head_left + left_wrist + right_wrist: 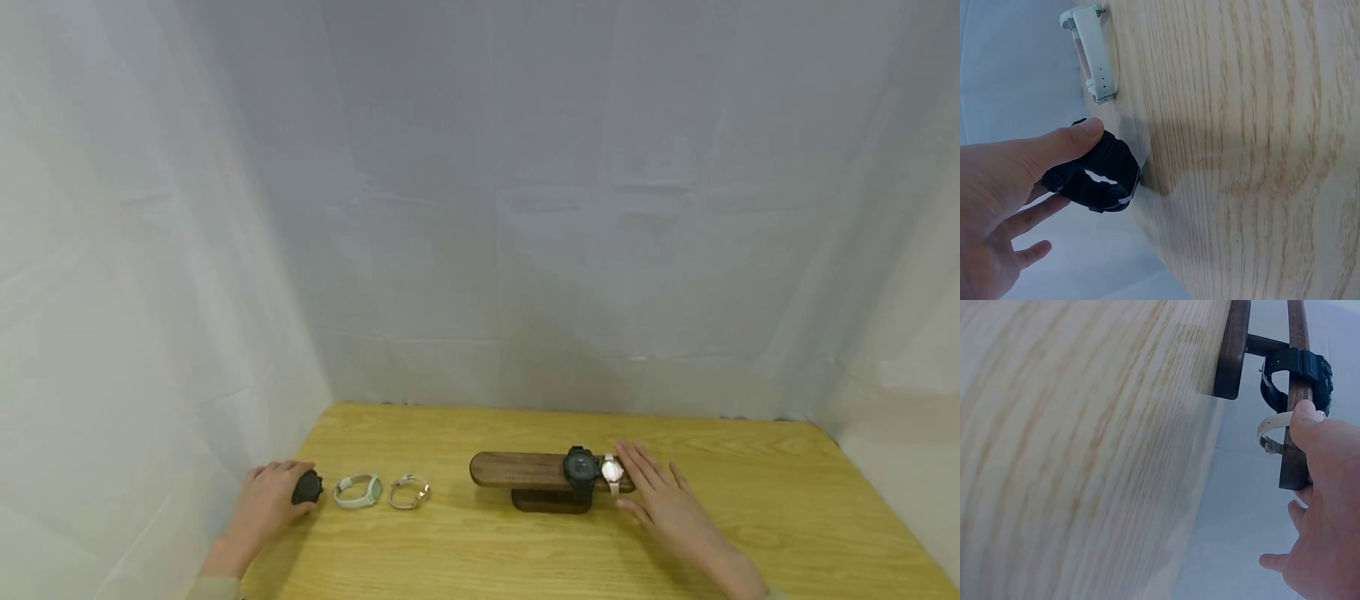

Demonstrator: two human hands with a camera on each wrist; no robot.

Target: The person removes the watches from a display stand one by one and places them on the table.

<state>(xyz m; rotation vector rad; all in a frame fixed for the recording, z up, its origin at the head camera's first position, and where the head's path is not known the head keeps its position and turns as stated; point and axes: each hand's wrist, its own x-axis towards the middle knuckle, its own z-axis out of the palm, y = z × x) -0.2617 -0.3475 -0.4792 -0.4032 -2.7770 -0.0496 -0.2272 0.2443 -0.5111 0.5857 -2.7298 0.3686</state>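
My left hand point(272, 497) pinches a black wristwatch point(1107, 172) between thumb and fingers, at the table's left side. Its strap forms a loop; whether it touches the table I cannot tell. A pale green watch point(358, 492) lies just right of this hand, then a rose-gold watch with a light strap point(408, 492). My right hand point(671, 508) rests with straight fingers at the right end of a dark wooden watch stand point(517, 469), touching the white-strapped watch point(612, 472) around its bar. Left of that one, a bulky black watch point(581, 472) also circles the bar.
A wooden table point(450, 554) carries everything. White cloth point(480, 250) hangs behind it and along both sides, near the left hand. The stand's bar sits raised on a short foot point(551, 501), its left half bare.
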